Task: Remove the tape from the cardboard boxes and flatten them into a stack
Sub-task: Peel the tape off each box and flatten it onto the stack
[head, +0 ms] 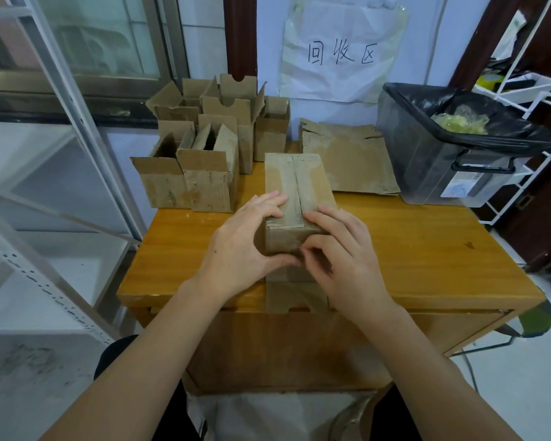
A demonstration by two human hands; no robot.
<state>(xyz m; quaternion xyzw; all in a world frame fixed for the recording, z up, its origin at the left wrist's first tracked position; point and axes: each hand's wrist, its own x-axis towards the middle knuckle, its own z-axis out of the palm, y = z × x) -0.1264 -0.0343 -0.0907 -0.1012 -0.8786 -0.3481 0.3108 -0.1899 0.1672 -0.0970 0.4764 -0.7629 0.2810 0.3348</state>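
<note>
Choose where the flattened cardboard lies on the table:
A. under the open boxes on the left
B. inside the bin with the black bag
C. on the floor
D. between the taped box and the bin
D: the flattened cardboard lies on the table between the taped box and the bin.

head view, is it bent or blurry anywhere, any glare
Head view: wide-angle bend, so the shelf posts at left and the rack at right lean and curve; soft, even light with only faint shadows under the hands; the box and table are fairly sharp while the frame edges and forearms go soft; mild sheen on the plastic over the wall sign.
</note>
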